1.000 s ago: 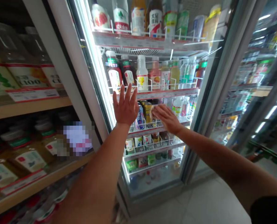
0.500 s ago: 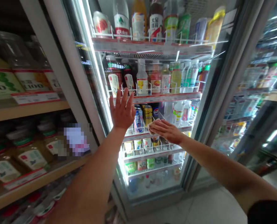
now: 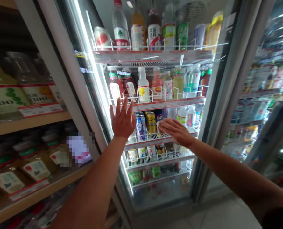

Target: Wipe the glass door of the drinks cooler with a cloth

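Note:
My left hand (image 3: 123,119), its fingers spread, is up against the glass door (image 3: 162,197) of a lit drinks fridge, in front of the second shelf's edge. A little lower and to the right, my right hand (image 3: 176,129) lies against the same glass. Under its fingers is a crumpled pale cloth (image 3: 159,126), mostly covered by the hand. Behind the glass near the hands stand a blue can (image 3: 140,127), a gold can (image 3: 151,122) and a dark Pepsi can (image 3: 159,115).
Bottles of several kinds fill the upper fridge shelves, among them a red-capped water bottle (image 3: 120,30). To the left, wooden shelves (image 3: 43,122) hold juice bottles (image 3: 36,165). A metal door frame (image 3: 217,105) runs along the right, with another drinks cooler (image 3: 258,105) beyond it.
My right hand has slid with the cloth to the right and up across the glass. My left hand stays spread near the same place. The view has tilted slightly.

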Demonstrator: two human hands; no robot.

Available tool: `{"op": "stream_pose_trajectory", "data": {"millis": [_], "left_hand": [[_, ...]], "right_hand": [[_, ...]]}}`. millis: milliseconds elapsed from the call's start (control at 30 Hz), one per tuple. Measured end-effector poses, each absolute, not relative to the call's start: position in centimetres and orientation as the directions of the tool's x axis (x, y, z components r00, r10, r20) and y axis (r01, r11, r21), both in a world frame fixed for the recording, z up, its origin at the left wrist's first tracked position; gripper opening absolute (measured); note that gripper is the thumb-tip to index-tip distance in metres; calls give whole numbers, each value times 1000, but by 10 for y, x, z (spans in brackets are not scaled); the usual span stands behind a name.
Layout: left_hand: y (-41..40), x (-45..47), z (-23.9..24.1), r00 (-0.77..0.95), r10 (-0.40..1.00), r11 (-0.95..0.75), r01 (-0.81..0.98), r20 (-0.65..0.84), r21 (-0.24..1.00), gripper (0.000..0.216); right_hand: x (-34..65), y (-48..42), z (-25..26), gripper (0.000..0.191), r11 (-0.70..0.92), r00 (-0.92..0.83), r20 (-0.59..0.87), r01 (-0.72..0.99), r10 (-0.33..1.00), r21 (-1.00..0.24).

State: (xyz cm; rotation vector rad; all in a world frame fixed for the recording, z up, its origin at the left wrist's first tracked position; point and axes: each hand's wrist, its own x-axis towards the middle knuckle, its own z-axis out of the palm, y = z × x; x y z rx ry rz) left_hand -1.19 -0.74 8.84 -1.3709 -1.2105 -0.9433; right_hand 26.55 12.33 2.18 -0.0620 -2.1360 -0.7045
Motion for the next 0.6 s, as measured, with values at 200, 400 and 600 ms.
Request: {"op": "stream_pose_trajectory", "data": {"millis": [200, 400, 600], "left_hand": [[-8, -11, 89, 156, 187, 8, 987, 970, -161, 61], [-8, -11, 90, 136, 211, -13, 991, 968, -137, 59], [-6, -11, 89, 140, 189, 7, 990, 972, -144, 59]], "right_hand": [[269, 131, 37, 81, 863, -285, 955, 459, -83, 212], [280, 132, 5, 75, 837, -618, 764, 309, -184, 451], [293, 146, 32, 79, 855, -260, 964, 488, -49, 175]]}}
